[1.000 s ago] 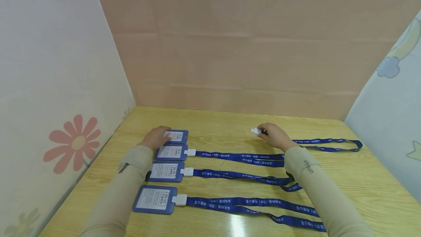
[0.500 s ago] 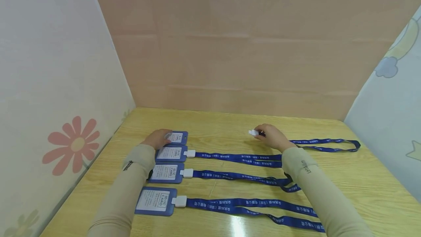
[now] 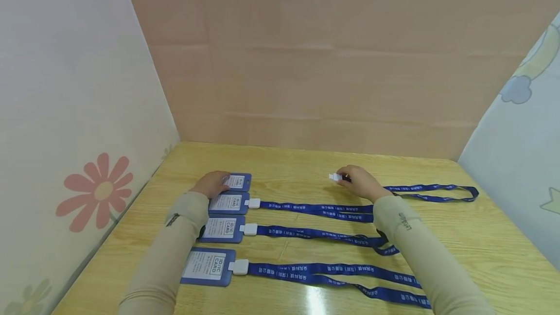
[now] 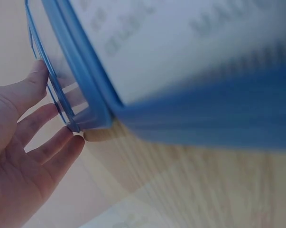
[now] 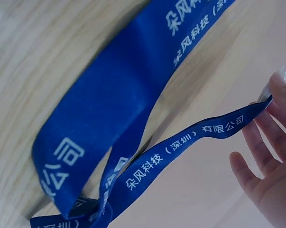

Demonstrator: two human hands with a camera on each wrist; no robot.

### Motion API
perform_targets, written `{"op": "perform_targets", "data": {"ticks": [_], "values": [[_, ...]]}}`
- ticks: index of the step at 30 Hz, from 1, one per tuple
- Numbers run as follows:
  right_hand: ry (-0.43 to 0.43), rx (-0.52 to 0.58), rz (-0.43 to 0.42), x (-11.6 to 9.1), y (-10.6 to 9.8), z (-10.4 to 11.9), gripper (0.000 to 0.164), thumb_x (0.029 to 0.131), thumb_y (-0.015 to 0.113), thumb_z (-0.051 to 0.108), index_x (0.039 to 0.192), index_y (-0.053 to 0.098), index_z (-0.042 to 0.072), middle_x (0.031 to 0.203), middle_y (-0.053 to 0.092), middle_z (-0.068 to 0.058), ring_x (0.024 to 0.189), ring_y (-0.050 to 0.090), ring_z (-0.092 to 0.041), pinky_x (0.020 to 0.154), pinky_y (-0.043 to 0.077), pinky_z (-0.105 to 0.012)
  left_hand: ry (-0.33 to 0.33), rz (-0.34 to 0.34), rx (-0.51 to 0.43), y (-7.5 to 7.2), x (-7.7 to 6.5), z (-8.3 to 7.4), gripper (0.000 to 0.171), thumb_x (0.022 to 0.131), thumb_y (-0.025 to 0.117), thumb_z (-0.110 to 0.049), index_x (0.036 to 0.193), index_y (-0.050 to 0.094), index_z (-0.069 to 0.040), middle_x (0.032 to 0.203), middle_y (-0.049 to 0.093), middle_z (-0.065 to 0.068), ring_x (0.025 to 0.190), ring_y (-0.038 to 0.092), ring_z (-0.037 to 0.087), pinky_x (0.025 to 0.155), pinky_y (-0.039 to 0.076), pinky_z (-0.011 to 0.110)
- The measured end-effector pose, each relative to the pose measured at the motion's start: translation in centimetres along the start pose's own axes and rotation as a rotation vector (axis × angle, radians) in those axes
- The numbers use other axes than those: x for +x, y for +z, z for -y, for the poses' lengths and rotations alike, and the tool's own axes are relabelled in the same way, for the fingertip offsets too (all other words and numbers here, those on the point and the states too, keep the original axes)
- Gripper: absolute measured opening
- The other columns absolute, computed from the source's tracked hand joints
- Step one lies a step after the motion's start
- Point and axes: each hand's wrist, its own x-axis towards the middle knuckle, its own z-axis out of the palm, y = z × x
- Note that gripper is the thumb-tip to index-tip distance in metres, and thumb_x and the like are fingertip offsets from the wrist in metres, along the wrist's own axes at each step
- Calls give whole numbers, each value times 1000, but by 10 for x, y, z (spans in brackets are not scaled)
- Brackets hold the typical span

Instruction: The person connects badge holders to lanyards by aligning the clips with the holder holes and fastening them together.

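At the far left of the table, my left hand holds a blue badge holder with an ID/IC card by its left end. In the left wrist view its thumb and fingers meet the holder's edges. Over on the right, my right hand pinches the white clip of a blue lanyard. This clip is apart from the held badge holder. In the right wrist view, the printed strap runs from the fingertips, while the clip is mostly hidden by the thumb.
Three more badge holders lie in a column nearer me: one, another and the nearest. Each is joined by a white clip to a lanyard stretching right. Walls stand left, right and behind the wooden table.
My right hand has shifted slightly left with the clip, drawing its lanyard along a little. My left hand has edged slightly right, still at the farthest badge holder.
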Motion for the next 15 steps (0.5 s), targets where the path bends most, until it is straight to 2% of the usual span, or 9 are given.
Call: {"op": "perform_targets", "data": {"ticks": [9,15], "values": [[-28,-3,-1,4,-2,9,30,89,62,16,113,63,-2,106,67,-17,93,63,-28,85,53,-47,-16,2,5,-2,-2,-8,45,92,57,-14,134,47,1,137,49,21,130,43,39,111,34,49],[-49,-1,12,8,-3,14,29,89,63,15,112,63,-1,104,67,-16,92,63,-26,84,53,-46,-33,1,-7,0,1,-9,47,91,58,-14,134,46,1,137,49,21,130,43,39,111,34,50]]}}
